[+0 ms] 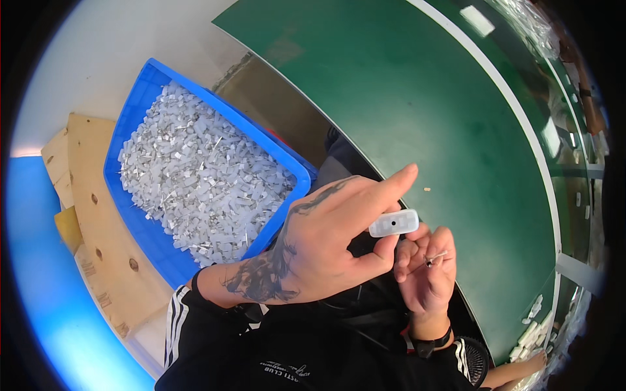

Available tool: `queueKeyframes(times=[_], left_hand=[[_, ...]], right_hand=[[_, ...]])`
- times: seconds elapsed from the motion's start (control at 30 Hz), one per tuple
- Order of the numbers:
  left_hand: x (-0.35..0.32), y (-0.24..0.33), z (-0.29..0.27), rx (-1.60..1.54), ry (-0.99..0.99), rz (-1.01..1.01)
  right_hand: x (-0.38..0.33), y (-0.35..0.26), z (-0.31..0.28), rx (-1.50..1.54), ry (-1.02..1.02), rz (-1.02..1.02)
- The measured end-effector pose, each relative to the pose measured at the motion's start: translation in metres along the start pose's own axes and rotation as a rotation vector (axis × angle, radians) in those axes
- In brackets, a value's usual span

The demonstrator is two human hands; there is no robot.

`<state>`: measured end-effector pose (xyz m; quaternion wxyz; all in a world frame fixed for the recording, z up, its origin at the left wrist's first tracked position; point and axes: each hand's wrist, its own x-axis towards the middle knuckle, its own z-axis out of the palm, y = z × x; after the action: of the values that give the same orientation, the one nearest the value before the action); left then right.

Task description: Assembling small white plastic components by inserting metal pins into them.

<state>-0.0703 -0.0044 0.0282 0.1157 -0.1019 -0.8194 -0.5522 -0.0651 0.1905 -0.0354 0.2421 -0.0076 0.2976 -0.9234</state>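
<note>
Item: one white block [395, 223], small, translucent, rounded at the corners, showing a dark hole in its face. Location: in the air by the near edge of the green surface [482, 169], in the left hand.

Hands, two. Left hand [326, 225]: pinching the block between thumb and fingers, index finger extending past it. Right hand [427, 277]: turning palm side up, fingers curling around a slim metal piece [437, 258]; how firmly it is gripping, cannot tell.

Container: one blue bin [257, 127], standing beyond the surface's near edge on the left, holding a heap of small whitish pieces [202, 173] with metallic glints among them. Beside it, a plywood board [107, 241] is lying.

Also on the surface: one tan fleck [427, 189], resting just inside the near edge; loose white parts [527, 342], gathering near its lower right end, close to another person's arm [515, 373].

Risks, as judged: the metal piece, being so slim, could be slipping from loosely curling fingers; the block could be twisting out, only a narrow pinch supporting it. With both hands hovering about the edge, anything dropping could be missing the surface and landing out of sight below.
</note>
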Motion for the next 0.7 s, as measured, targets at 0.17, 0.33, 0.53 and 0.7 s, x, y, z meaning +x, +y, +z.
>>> queueKeyframes(times=[0.17,0.33,0.53,0.7], left_hand=[[0.008,0.003,0.003,0.125,0.023,0.180],[0.005,0.001,0.009,0.007,-0.027,0.183],[-0.007,-0.001,0.014,-0.548,-0.234,-0.232],[-0.004,-0.007,0.014,-0.482,-0.279,-0.154]], right_hand=[[0.007,-0.011,0.010,-0.188,-0.048,-0.149],[0.010,-0.008,0.008,-0.469,-0.049,-0.445],[0.010,-0.004,0.013,-0.297,-0.026,-0.350],[0.008,-0.004,0.020,0.113,0.004,-0.131]])
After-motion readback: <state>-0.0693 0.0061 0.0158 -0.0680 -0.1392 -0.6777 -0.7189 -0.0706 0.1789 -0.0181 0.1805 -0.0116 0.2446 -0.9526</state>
